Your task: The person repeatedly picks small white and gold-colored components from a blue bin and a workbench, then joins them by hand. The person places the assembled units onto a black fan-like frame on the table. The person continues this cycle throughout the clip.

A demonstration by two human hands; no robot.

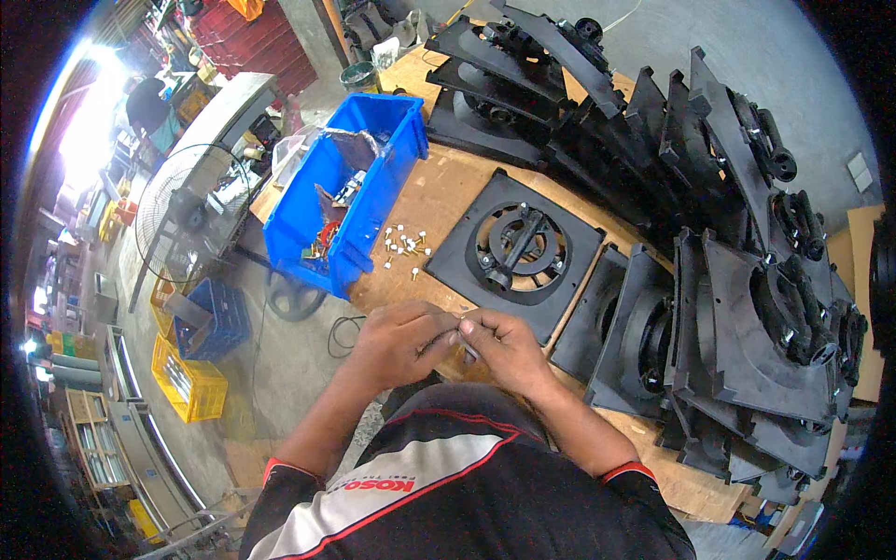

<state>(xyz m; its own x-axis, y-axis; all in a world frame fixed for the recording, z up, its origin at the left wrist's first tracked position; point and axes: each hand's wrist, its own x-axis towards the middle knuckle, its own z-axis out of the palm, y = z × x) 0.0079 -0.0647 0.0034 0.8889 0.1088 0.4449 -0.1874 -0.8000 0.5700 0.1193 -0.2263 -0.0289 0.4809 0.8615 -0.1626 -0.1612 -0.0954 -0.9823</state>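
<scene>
My left hand [403,342] and my right hand [507,349] meet at the wooden table's near edge, fingertips pinched together. Something tiny seems to be between them, mostly covered by the fingers, and its kind does not show. Just beyond lies a square black plate [455,254] with a round opening. A ringed black fitting with a tube-like bar [519,250] sits in that opening. To the plate's left, several small brass-coloured pieces with white ends [407,245] are scattered on the wood. Neither hand touches the plate.
A blue divided bin [350,252] with small parts stands left of the scattered pieces. Similar black plates [747,308] are stacked leaning along the right and back. A standing fan [191,213] and yellow crate [187,381] are on the floor at left.
</scene>
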